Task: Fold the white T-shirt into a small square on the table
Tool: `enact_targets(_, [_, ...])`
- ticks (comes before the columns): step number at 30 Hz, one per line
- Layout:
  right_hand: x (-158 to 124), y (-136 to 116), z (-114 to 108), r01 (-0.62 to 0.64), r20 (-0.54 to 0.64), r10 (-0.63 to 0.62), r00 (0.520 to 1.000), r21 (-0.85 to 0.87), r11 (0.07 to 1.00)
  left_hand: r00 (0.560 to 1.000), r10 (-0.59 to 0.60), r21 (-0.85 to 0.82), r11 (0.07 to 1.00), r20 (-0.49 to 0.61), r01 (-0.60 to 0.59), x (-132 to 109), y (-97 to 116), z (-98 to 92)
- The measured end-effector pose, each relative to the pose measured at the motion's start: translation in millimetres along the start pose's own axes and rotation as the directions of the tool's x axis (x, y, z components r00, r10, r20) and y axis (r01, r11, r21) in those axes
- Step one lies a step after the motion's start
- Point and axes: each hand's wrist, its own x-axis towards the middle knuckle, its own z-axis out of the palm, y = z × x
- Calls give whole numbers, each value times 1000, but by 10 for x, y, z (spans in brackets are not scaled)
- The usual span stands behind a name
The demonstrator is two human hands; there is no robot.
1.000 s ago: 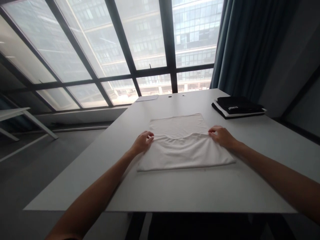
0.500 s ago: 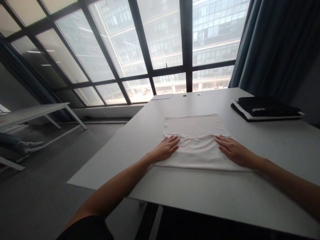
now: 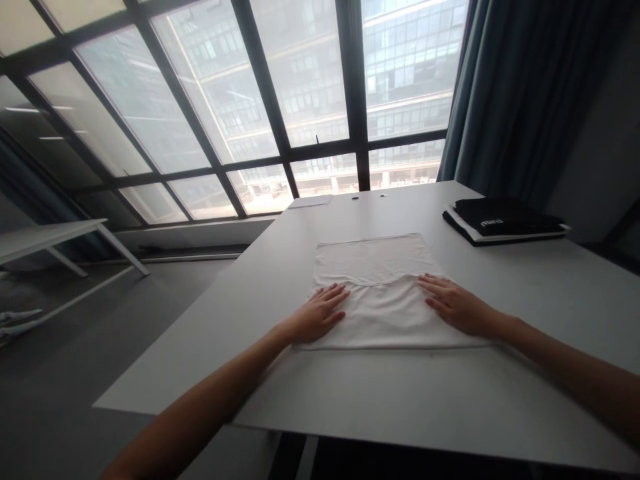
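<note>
A white garment, which looks like a T-shirt [image 3: 383, 313], lies folded into a rough rectangle on the white table [image 3: 400, 393]. Its near part is folded over the far part, with a curved edge across the middle and soft wrinkles below. My left hand [image 3: 321, 312] rests flat on the left side of the cloth, fingers stretched out. On the opposite side my right hand [image 3: 457, 305] lies flat too, its fingers pointing inward over the fold. Neither hand grips the fabric. Parts of both side edges are hidden under my hands.
A stack of folded dark and white clothes [image 3: 505, 219] sits at the table's right. Near the far edge are a white sheet [image 3: 310, 201] and a small dark disc [image 3: 355, 198]. Another table [image 3: 50, 237] stands at left. Windows and a blue curtain [image 3: 480, 100] are behind.
The camera view has turned slightly, so the scene sits further left. Both hands stay flat on the white T-shirt, with little visible movement over it.
</note>
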Motion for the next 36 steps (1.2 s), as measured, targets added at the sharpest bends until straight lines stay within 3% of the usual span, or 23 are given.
enact_targets(3, [-120, -30, -144, 72, 18, -73, 997, 44, 996, 998, 58, -57, 997, 10, -57, -179, 0, -175])
enact_targets(6, [-353, -28, -313, 154, 107, -163, 981, 83, 984, 990, 122, -71, 991, 76, -116, -470, -24, -269])
enact_targets(9, [-605, 18, -423, 173, 183, -187, 965, 94, 980, 980, 145, -28, 989, 135, -142, -723, -48, -227])
enact_targets(12, [-778, 92, -440, 178, 209, -181, 961, 37, 983, 982, 143, 24, 989, 126, -147, -856, -59, -149])
enact_targets(16, [-878, 184, -398, 227, 110, -217, 970, -91, 970, 987, 160, 50, 986, 22, -161, -937, -89, -135])
enact_targets(19, [-913, 224, -390, 309, 14, -311, 950, -166, 936, 975, 208, 84, 976, -76, -202, -1000, -141, -157])
enact_targets(25, [-978, 201, -443, 411, 8, -425, 905, -268, 871, 943, 316, 137, 944, -107, -301, -1079, -204, -208])
enact_targets(30, [-971, 194, -452, 404, -57, -419, 906, -177, 897, 937, 323, 74, 946, -136, -315, -1034, -181, -246])
enact_targets(36, [-947, 149, -584, 262, -180, -245, 953, 77, 962, 930, 247, -90, 956, -274, -281, -989, -159, -319])
